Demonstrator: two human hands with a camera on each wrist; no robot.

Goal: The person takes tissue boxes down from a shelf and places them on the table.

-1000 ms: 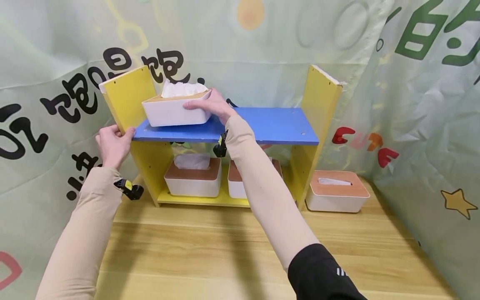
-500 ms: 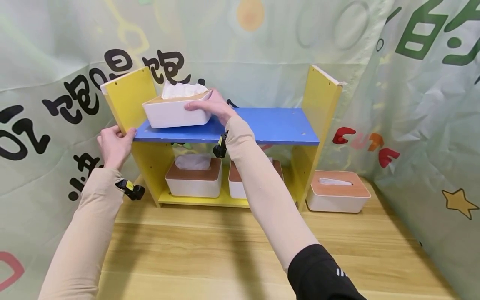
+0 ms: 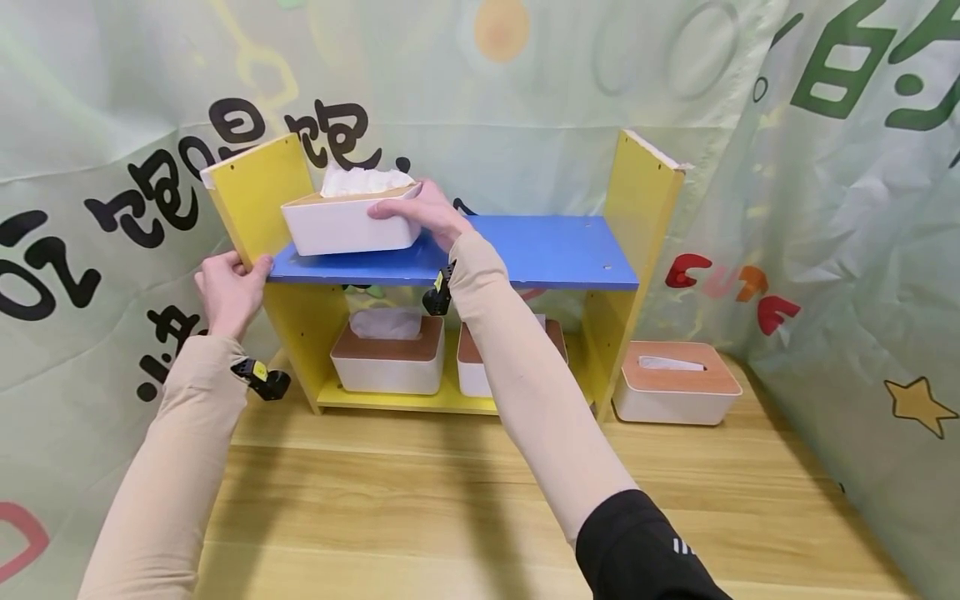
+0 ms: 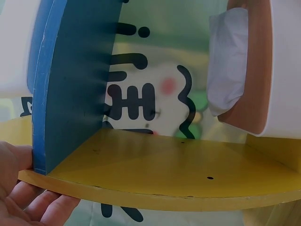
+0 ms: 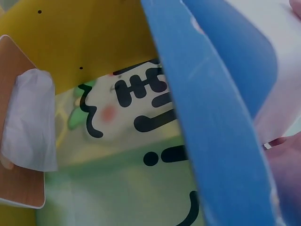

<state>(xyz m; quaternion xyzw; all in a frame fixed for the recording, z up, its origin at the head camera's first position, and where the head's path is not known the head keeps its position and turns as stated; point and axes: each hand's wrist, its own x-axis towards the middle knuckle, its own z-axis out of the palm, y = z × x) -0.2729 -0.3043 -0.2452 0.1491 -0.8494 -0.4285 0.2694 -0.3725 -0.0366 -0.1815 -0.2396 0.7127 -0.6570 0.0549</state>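
Observation:
In the head view, my right hand (image 3: 426, 215) grips the right end of a white tissue box (image 3: 348, 230) with a wood-toned lid, its thumb on the front wall. Tissue sticks up from the lid. The box is over the left part of the blue shelf board (image 3: 547, 250); whether its whole base touches the board I cannot tell. My left hand (image 3: 231, 290) holds the front edge of the shelf unit's yellow left side panel (image 3: 262, 196). The left wrist view has the thumb against the blue board (image 4: 70, 94) and the fingers (image 4: 59, 209) round the panel's outer side.
Below stand two more tissue boxes, one at the left (image 3: 386, 367) and one (image 3: 474, 375) partly behind my right forearm. Another tissue box (image 3: 678, 400) sits on the wooden surface (image 3: 360, 500) right of the unit. A yellow right panel (image 3: 645, 200) and printed cloth (image 3: 540, 75) surround the shelf.
The tissue box in my right hand has shifted very slightly left over the blue board during the last half second. My left hand keeps its hold on the side panel.

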